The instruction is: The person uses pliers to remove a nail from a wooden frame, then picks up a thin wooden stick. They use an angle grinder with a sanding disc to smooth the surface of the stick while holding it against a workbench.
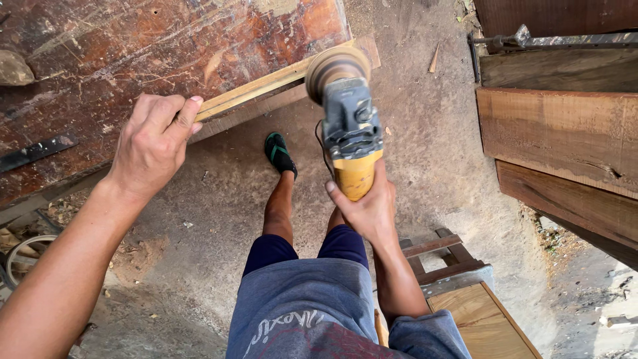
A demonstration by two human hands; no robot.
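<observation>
Basically, left hand (pixel 154 143) is pinning the wooden strip (pixel 266 85) against the worktop (pixel 133 46) edge, fingers curled on it, steadying it. Right hand (pixel 365 206), fingers wrapped around the yellow angle grinder (pixel 345 119), is holding its sanding disc (pixel 335 66) at the strip's free end.

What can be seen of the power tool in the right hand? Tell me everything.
The angle grinder has a yellow body, a grey metal head and a round, tan sanding disc at its far end, dusty and worn-looking. A dark cord hangs from it. The right hand grips the yellow body from below, pointing the tool away from the person. Its disc sits at the end of a pale wooden strip along the workbench edge, which the left hand steadies. Whether the disc spins cannot be told.
</observation>
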